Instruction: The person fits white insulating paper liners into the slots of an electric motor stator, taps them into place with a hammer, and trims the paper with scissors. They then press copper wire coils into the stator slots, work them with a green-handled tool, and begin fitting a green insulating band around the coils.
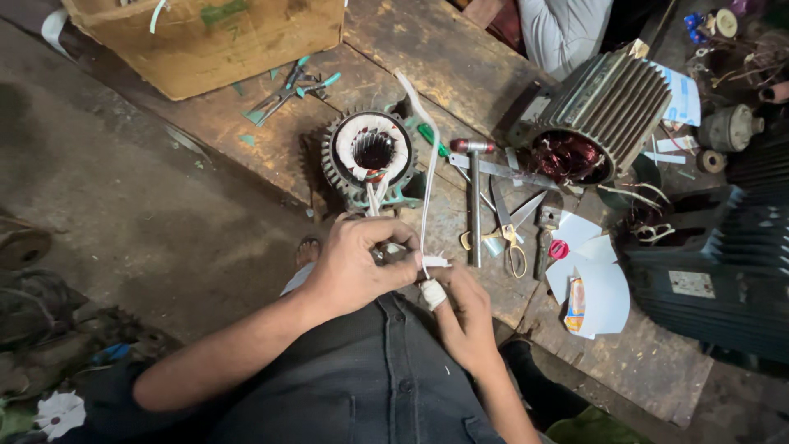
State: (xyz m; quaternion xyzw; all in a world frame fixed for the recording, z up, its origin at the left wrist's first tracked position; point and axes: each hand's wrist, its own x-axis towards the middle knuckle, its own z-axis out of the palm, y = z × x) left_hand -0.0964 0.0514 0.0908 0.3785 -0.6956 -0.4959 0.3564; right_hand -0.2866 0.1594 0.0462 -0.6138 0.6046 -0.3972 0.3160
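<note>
Fingers [385, 240] of my left hand [355, 267] were curled tight, pinching the wire leads [375, 197] where they came off the small stator; right hand [464, 316] fingers were clenched on the lower end of the white sleeve tube [430, 177], one fingertip wrapped in white tape. Both hands met just above my lap at the bench edge.

Largest first: the wooden bench [460, 49] ran diagonally across view. Cardboard box [209, 37] sat at its far left. Big finned motor housing [604, 111] lay on its side at far right, open mouth with copper windings facing me. Small stator [370, 154] stood on end just beyond my hands, bore pointing up, leads running down toward me. The sleeve's long axis ran near vertical in view, from my right hand up past the stator's right side, curving left at the top. Hammer [474, 197] lay right of it, head away from me. Scissors [509, 234] just beside, handles toward me.
</note>
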